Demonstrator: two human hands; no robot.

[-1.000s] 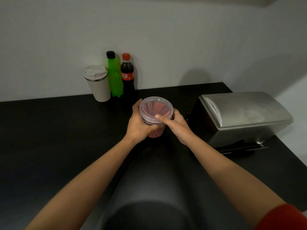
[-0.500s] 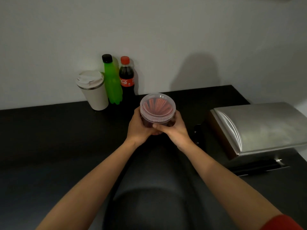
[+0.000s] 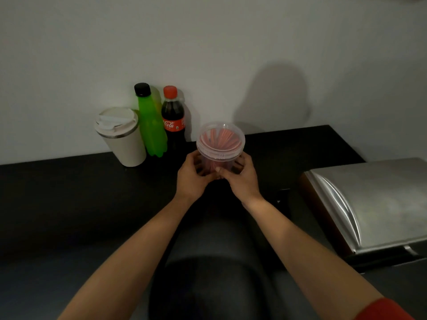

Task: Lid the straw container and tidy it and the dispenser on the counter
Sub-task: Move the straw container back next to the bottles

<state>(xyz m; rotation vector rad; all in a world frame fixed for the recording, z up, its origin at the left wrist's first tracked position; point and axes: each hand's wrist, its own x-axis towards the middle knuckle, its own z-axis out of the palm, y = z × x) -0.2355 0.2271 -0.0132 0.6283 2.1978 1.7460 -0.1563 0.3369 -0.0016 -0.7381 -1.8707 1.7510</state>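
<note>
A clear round straw container (image 3: 220,144) with its lid on holds red straws. Both hands grip it from the sides, my left hand (image 3: 190,179) on its left and my right hand (image 3: 242,179) on its right. It is held near the back middle of the black counter (image 3: 69,204); I cannot tell whether its base touches the surface. The steel dispenser (image 3: 374,204) sits at the right, lid closed, apart from both hands.
Against the wall at the back left stand a white travel cup (image 3: 122,137), a green bottle (image 3: 151,128) and a cola bottle (image 3: 173,121). The container is just right of the cola bottle. A dark rounded shape (image 3: 215,273) lies between my forearms.
Both hands have carried the lidded container away from me toward the wall and the bottles. My right hand's fingers dropped from the lid's rim to the container's side. The view shifted left.
</note>
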